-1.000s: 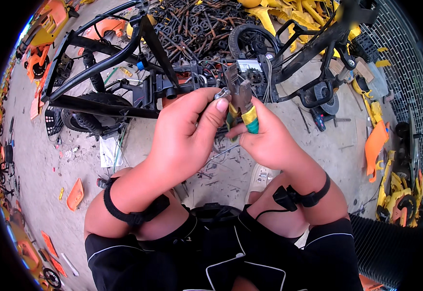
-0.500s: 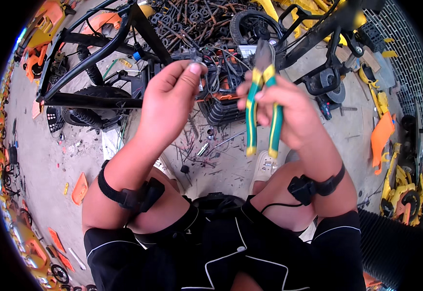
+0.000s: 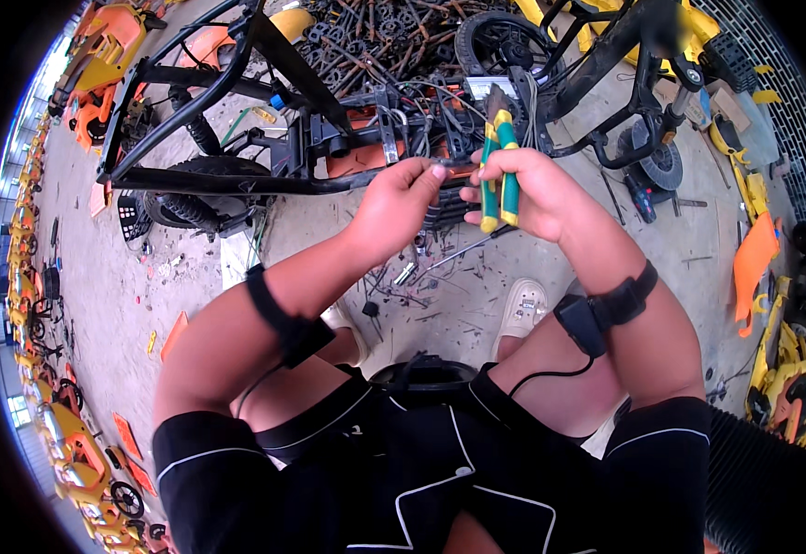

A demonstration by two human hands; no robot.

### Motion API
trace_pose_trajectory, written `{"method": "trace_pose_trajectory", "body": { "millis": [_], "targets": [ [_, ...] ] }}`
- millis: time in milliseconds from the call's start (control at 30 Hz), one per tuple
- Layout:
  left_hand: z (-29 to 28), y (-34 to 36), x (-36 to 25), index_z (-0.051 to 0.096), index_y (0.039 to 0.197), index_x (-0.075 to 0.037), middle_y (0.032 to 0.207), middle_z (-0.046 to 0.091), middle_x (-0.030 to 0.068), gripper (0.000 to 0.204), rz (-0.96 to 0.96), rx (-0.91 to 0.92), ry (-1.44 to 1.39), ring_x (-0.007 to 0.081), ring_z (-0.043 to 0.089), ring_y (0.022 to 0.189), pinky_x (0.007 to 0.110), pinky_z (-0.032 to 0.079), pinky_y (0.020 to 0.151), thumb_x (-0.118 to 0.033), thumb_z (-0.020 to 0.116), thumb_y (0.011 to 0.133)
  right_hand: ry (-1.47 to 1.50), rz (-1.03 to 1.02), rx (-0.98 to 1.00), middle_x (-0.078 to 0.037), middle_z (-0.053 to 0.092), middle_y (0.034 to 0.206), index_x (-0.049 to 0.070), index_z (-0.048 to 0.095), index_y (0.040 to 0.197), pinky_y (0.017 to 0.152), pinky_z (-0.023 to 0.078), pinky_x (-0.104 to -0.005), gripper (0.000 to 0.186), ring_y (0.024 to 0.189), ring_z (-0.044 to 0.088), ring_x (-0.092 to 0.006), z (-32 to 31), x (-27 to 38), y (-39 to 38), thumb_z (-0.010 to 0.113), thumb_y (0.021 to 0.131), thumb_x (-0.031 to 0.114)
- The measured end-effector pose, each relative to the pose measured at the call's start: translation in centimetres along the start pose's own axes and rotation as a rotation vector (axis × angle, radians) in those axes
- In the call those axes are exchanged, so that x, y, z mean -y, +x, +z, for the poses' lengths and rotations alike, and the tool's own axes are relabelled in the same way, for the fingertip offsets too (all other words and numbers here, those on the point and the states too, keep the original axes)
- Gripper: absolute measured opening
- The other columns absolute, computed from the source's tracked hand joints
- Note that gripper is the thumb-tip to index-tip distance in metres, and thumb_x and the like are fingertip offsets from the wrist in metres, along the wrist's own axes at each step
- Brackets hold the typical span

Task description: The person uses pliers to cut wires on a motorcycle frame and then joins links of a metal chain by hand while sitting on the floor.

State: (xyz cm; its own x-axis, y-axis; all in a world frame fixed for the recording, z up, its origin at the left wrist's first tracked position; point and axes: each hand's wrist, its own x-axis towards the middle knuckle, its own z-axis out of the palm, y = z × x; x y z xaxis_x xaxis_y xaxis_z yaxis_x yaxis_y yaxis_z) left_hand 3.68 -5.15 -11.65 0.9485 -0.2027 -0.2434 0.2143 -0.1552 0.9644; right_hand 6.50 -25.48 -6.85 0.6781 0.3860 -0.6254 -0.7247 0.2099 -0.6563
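Observation:
My left hand [image 3: 395, 203] is closed in a pinch on a small object [image 3: 442, 164], too small to make out. My right hand [image 3: 537, 189] grips pliers [image 3: 509, 134] with green and yellow handles, held upright with the metal jaws pointing away from me. Both hands are over the black vehicle frame [image 3: 190, 185], close to its middle section, where cables, metal brackets and orange parts show beneath and beyond them. My left fingertips are a short distance left of the pliers.
Behind lies a heap of rusty metal parts [image 3: 366, 37], with yellow panels at the upper right. Loose tools and scraps litter the concrete floor [image 3: 107, 305]. Rows of orange and yellow vehicles [image 3: 79, 443] line the left; more parts [image 3: 786, 379] lie at the right.
The pliers have moved off the small piece at my left fingertips and turned upright in my right hand. Since half a second ago both hands have shifted, the left one rightward and down.

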Motion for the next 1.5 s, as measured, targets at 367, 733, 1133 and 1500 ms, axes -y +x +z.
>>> {"method": "trace_pose_trajectory", "body": {
  "millis": [367,733,1133,1500],
  "targets": [
    [2.3,6.3,12.9,0.061,0.111,-0.002,0.074,0.047,-0.0039,0.028,-0.043,-0.436,-0.911,0.0043,0.036,0.055,0.022,0.03,0.049,-0.026,0.047,0.107,-0.445,-0.034,-0.101,-0.009,0.062,0.096,0.001,0.052,0.127,0.062,0.053,-0.0332,0.05,0.074,0.063,-0.0185,-1.2,-1.1,3.6,0.058,0.077,0.005],
    [0.0,8.4,16.3,0.055,0.11,-0.004,0.076,0.043,-0.0002,0.02,0.018,-0.199,-1.559,0.011,0.037,0.06,0.026,0.034,0.056,-0.022,0.046,0.107,-0.804,-0.068,-0.147,-0.005,0.062,0.095,0.001,0.046,0.141,0.063,0.051,-0.0283,0.058,0.077,0.062,-0.0127,1.3,-3.7,7.7,0.064,0.086,0.014],
    [-1.2,8.8,16.3,0.049,0.094,-0.006,0.066,0.039,-0.0026,0.025,-0.073,-0.034,-1.884,0.0085,0.031,0.049,0.024,0.028,0.047,-0.025,0.039,0.108,-1.189,-0.088,-0.111,-0.006,0.068,0.091,0.004,0.056,0.136,0.057,0.052,-0.0271,0.051,0.069,0.066,-0.0119,0.5,-4.0,11.9,0.068,0.087,0.013],
    [-2.4,8.7,15.5,0.049,0.091,-0.007,0.062,0.037,-0.0042,0.026,-0.232,-0.059,-1.821,0.0078,0.029,0.047,0.024,0.025,0.042,-0.024,0.039,0.107,-1.3,-0.13,-0.14,-0.007,0.067,0.077,0.007,0.065,0.127,0.06,0.051,-0.0304,0.047,0.063,0.064,-0.0139,-0.6,-3.4,13.3,0.063,0.08,0.011]
  ]
}}
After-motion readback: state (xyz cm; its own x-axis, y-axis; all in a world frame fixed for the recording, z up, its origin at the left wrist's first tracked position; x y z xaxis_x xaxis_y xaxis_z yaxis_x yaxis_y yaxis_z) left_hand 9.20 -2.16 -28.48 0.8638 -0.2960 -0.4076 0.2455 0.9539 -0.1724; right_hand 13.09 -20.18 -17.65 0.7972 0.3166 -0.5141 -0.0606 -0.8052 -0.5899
